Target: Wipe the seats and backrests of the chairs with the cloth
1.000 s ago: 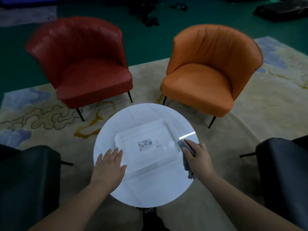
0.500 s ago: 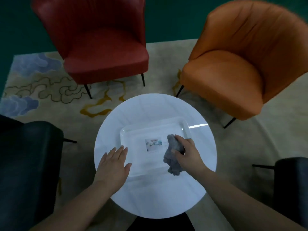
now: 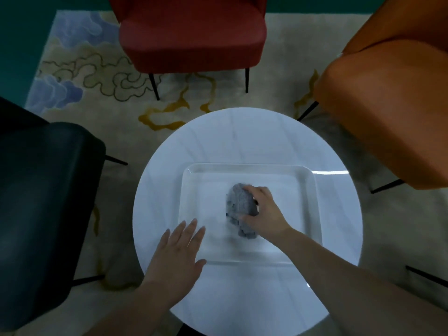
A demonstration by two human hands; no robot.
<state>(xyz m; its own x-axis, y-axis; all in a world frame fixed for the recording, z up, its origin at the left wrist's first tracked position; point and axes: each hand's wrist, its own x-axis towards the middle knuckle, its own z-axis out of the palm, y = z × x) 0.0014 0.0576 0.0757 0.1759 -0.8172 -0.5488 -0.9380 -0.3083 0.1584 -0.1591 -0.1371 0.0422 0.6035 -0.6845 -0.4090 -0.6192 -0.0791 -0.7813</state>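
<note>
A crumpled grey cloth [image 3: 238, 206] lies in the middle of a clear rectangular tray [image 3: 312, 202] on a round white table [image 3: 242, 137]. My right hand [image 3: 263, 215] grips the cloth from the right, fingers curled over it. My left hand [image 3: 180, 251] lies flat on the table at the tray's front left corner, fingers straight. A red chair [image 3: 191, 37] stands beyond the table, an orange chair [image 3: 388, 103] to the right, and a black chair [image 3: 41, 209] to the left.
A patterned beige rug [image 3: 101, 76] covers the floor under the furniture, with green floor past its far left edge. The thin black leg [image 3: 426, 275] of another chair shows at the lower right.
My right hand has carried the cloth from the tray's right edge into its middle. The view has tilted downward and closer to the table. My left hand has stayed at the tray's corner.
</note>
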